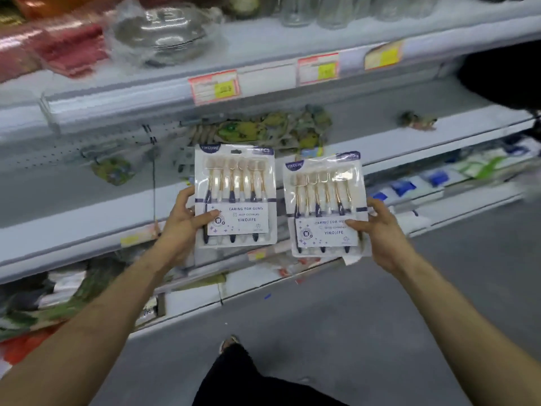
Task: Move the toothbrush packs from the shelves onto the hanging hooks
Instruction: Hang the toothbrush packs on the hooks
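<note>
I hold two clear blister packs of toothbrushes in front of the shop shelves. My left hand [183, 222] grips the left toothbrush pack [235, 194] by its lower left edge, thumb on the label. My right hand [380, 230] grips the right toothbrush pack [326, 205] by its lower right edge; more packaging seems to sit behind it. Both packs stand upright, facing me, a small gap between them. A thin metal hook [153, 171] juts from the pegboard [44, 156] just left of the left pack.
White shelf edges with price tags [215, 87] run across above. Glass dishes [164, 33] and red packs [70, 51] sit on the top shelf, green patterned goods [263, 130] on the middle one. Packaged goods [439, 180] fill lower shelves at right. Grey floor and my leg [234, 373] lie below.
</note>
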